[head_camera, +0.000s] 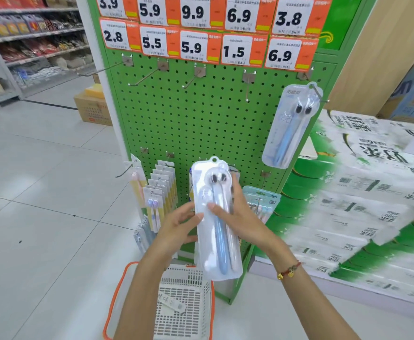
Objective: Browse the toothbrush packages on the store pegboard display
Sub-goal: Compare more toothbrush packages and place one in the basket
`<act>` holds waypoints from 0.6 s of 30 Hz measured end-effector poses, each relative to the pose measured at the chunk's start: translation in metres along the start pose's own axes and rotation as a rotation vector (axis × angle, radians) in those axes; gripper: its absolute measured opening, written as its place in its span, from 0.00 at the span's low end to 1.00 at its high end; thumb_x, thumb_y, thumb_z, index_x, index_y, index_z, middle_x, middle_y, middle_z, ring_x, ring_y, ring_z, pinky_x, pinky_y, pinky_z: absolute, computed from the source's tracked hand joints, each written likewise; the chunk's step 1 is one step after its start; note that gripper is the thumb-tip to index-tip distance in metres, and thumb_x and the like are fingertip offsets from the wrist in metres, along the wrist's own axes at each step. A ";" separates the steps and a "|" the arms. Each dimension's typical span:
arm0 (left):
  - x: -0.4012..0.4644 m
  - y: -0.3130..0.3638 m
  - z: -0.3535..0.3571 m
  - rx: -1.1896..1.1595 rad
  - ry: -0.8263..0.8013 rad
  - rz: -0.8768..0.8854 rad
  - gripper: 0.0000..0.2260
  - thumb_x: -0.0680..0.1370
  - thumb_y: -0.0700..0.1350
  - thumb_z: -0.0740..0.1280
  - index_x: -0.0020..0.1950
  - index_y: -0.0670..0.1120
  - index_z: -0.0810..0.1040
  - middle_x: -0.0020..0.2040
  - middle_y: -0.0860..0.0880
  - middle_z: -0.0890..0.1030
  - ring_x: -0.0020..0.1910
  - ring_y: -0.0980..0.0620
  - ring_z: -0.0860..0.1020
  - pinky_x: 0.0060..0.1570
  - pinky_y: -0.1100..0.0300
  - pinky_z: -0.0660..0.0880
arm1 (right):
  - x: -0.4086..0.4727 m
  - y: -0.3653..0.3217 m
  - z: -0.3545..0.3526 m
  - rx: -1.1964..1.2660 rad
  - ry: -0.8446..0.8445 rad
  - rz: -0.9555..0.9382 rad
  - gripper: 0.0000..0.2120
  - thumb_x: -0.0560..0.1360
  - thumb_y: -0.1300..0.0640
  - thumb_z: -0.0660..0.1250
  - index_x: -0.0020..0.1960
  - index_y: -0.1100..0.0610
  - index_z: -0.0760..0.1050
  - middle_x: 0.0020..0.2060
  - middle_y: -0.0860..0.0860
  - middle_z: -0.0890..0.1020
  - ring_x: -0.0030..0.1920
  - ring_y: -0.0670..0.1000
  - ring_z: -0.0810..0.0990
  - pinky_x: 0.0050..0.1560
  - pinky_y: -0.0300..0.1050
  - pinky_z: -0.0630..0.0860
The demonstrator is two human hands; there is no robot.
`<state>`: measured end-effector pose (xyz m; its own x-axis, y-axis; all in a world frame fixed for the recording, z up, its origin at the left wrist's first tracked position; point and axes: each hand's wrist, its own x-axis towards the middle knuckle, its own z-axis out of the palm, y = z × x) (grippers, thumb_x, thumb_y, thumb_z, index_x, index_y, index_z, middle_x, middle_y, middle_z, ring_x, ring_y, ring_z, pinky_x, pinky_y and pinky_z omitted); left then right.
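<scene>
Both hands meet on one clear toothbrush package [217, 217], held upright between them in front of the green pegboard [201, 114]. The right hand [240, 217] wraps it from the right side, thumb laid across the front and fingers curled behind. The left hand [176, 229] steadies its left edge, fingers loosely bent against the plastic. Inside the pack are two brushes, one blue and one pale pink, heads up. A matching package [290, 126] hangs from a hook at the board's upper right, well apart from the hands. More packs [160, 190] hang low on the left, just beside the left hand. Below the wrists sits a white basket [184, 312] with an orange rim. Price tags [201, 28] line the top.
</scene>
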<state>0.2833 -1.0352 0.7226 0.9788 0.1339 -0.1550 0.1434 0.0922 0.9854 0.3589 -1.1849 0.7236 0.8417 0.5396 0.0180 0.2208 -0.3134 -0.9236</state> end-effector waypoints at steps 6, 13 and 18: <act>0.007 -0.003 -0.005 -0.104 0.200 0.032 0.12 0.81 0.37 0.62 0.60 0.50 0.78 0.48 0.53 0.83 0.41 0.60 0.82 0.35 0.68 0.77 | -0.006 0.017 0.000 0.037 -0.202 0.062 0.18 0.81 0.50 0.62 0.69 0.45 0.66 0.61 0.38 0.75 0.60 0.40 0.76 0.56 0.34 0.75; 0.033 -0.017 -0.005 0.094 0.393 0.059 0.14 0.79 0.40 0.66 0.61 0.53 0.79 0.51 0.55 0.83 0.50 0.52 0.81 0.54 0.49 0.79 | -0.007 0.030 0.007 0.162 -0.077 0.123 0.16 0.80 0.60 0.63 0.67 0.53 0.71 0.58 0.45 0.80 0.58 0.42 0.79 0.61 0.41 0.76; 0.032 -0.029 0.016 0.441 0.351 0.033 0.19 0.83 0.52 0.55 0.75 0.57 0.63 0.68 0.59 0.69 0.67 0.57 0.68 0.68 0.51 0.65 | -0.006 0.032 0.026 -0.101 0.182 0.008 0.17 0.77 0.59 0.68 0.65 0.50 0.74 0.51 0.43 0.82 0.47 0.39 0.80 0.48 0.38 0.77</act>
<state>0.3132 -1.0496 0.6903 0.8874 0.4565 -0.0640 0.2351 -0.3287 0.9147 0.3482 -1.1777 0.6839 0.9168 0.3895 0.0886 0.2545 -0.3984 -0.8812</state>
